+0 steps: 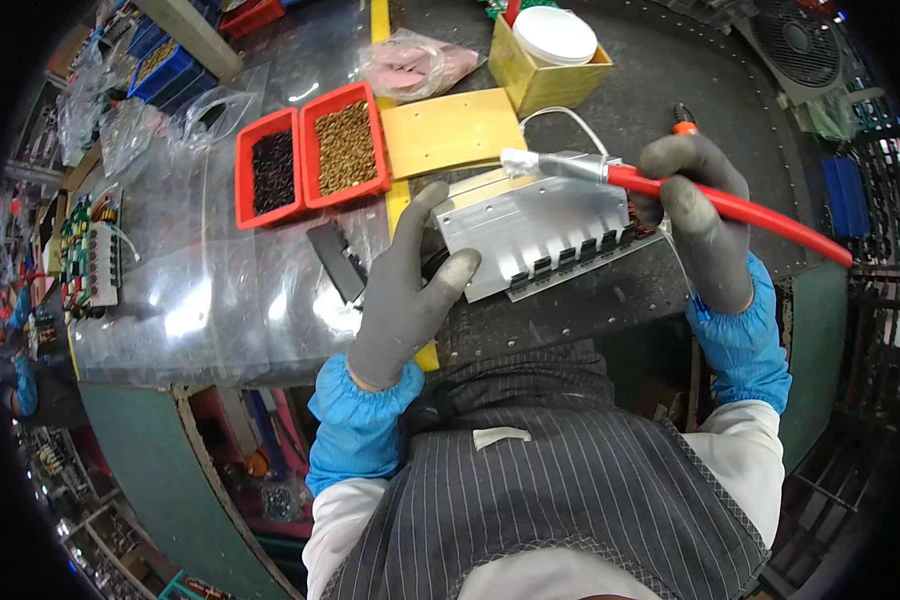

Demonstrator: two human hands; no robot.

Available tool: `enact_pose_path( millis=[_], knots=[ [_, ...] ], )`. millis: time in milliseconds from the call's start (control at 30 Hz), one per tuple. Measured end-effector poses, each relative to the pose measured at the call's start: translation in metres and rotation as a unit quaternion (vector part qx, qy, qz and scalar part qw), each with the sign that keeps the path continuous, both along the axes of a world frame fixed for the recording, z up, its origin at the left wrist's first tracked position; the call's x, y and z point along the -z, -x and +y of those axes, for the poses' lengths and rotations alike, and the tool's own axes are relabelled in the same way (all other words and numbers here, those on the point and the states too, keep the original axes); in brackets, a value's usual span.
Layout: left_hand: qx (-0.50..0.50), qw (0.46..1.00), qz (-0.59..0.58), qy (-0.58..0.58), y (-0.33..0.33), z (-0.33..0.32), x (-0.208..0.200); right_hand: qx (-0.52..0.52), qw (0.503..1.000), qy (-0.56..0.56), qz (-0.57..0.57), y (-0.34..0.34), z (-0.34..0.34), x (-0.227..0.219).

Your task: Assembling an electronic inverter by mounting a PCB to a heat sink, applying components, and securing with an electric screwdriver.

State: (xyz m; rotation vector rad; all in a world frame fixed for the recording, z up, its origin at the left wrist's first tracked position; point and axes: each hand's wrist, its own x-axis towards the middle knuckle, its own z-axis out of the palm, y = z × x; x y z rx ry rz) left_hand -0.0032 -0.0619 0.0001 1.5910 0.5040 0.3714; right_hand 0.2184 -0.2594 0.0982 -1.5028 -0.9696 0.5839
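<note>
Metal housing (535, 225) lies lengthwise between my left hand (402, 295), gripping its left end, and right hand (715, 248), pinching a red brush (755, 213) over its far edge.

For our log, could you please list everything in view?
Unit: one, silver, on bench
Tool: one, red, over unit
Bar: one, black, near trays
Plate: one, yellow, behind unit
Trays: two, red, beside plate
Parts: many, black/brass, in trays
Box: one, yellow, behind unit
Tub: one, white, in box
Bag: one, pink, behind plate
PCB: one, green, far left
Clutter: uncounted, mixed, around edges
Left hand: one, grey-gloved, on unit
Right hand: one, grey-gloved, holding tool
</note>
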Motion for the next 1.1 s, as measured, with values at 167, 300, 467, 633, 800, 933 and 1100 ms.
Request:
enact_pose_path(
  millis=[167, 300, 467, 633, 800, 933, 1100],
  knots=[
    [0.003, 1.000, -0.020, 0.000, 0.002, -0.005, 0.000, -0.084, 0.991, 0.040, -0.094, 0.017, 0.001, -0.002],
    [0.002, 1.000, -0.022, -0.005, 0.005, -0.005, 0.003, -0.150, 0.974, 0.013, -0.170, 0.022, 0.009, -0.001],
    [0.009, 1.000, -0.009, -0.011, 0.004, -0.004, 0.004, -0.148, 0.960, 0.039, -0.235, 0.028, 0.009, -0.009],
    [0.013, 0.999, -0.011, -0.030, 0.007, -0.003, 0.003, -0.103, 0.963, 0.059, -0.241, 0.040, 0.017, -0.024],
    [0.017, 0.999, -0.020, -0.047, 0.005, -0.004, 0.002, -0.082, 0.955, 0.070, -0.276, 0.042, 0.015, -0.022],
    [0.019, 0.998, -0.037, -0.037, 0.006, -0.003, 0.008, -0.090, 0.954, 0.104, -0.268, 0.049, 0.018, -0.032],
    [0.022, 0.999, -0.029, -0.021, 0.006, -0.004, 0.004, -0.095, 0.924, 0.042, -0.368, 0.050, 0.024, -0.022]
  ],
)
